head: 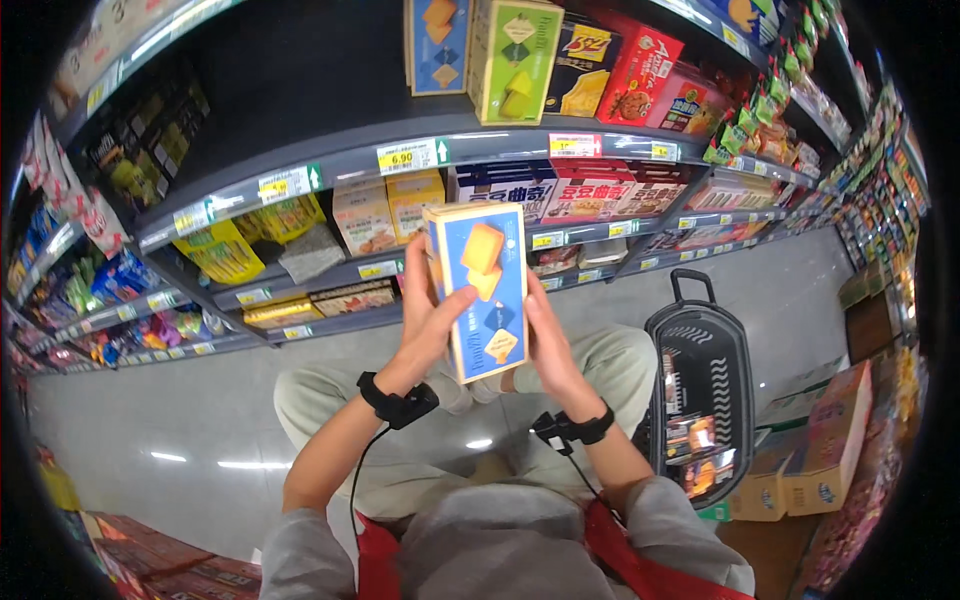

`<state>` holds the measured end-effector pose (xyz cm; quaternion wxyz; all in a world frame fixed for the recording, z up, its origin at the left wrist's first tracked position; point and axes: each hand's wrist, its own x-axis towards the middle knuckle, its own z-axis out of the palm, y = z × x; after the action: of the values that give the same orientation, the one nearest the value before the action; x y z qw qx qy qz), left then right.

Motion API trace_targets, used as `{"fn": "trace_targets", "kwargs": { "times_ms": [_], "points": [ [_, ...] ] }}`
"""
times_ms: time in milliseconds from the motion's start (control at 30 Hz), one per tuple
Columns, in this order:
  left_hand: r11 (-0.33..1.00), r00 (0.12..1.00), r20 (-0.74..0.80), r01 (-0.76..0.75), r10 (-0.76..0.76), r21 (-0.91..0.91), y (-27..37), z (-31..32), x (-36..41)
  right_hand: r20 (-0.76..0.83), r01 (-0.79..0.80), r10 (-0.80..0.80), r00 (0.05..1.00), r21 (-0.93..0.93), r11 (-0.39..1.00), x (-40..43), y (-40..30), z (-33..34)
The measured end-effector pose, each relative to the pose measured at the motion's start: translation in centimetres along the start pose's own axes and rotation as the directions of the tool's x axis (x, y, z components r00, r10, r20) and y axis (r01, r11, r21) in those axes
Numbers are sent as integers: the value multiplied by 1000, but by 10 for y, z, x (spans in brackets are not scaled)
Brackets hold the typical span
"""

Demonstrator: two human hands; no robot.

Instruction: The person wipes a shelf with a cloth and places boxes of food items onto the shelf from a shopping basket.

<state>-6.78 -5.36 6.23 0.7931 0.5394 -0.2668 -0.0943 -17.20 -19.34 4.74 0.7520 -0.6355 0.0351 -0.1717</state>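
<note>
Between both hands, in front of the shelves, is a blue biscuit box [486, 300] with cream edges and pictures of square biscuits. My left hand [435, 300] grips its left side, the thumb lying across the printed front. My right hand [549, 334] holds the right side, its fingers partly hidden by the box. Above, on the shelf, a similar blue box [439, 49] stands beside a green biscuit box [516, 64]. A black box [581, 71] and a red cookie box [640, 75] stand to their right.
A black plastic shopping basket [739, 367] with several packets in it stands on the floor at right. Cardboard cartons [817, 442] are beyond it. The shelf edge [405, 155] with price tags curves across, above lower shelves of packaged snacks. Stacked red boxes [165, 562] are at lower left.
</note>
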Motion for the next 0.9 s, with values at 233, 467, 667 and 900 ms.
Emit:
{"fn": "trace_targets", "kwargs": {
  "times_ms": [233,467,667,900],
  "points": [
    [704,811,116,-561,574,436,101,-35,121,102,75,-48,994,-279,957,-17,-42,-91],
    [784,941,125,-331,314,525,136,-56,243,-26,44,-75,997,-601,798,-63,-52,-159],
    [855,943,209,-325,259,405,108,-62,265,-98,46,-144,985,-648,760,-76,-31,-177],
    [797,963,125,-266,237,542,92,-49,254,-77,89,-214,974,-736,671,-67,-23,-185]
  ]
}}
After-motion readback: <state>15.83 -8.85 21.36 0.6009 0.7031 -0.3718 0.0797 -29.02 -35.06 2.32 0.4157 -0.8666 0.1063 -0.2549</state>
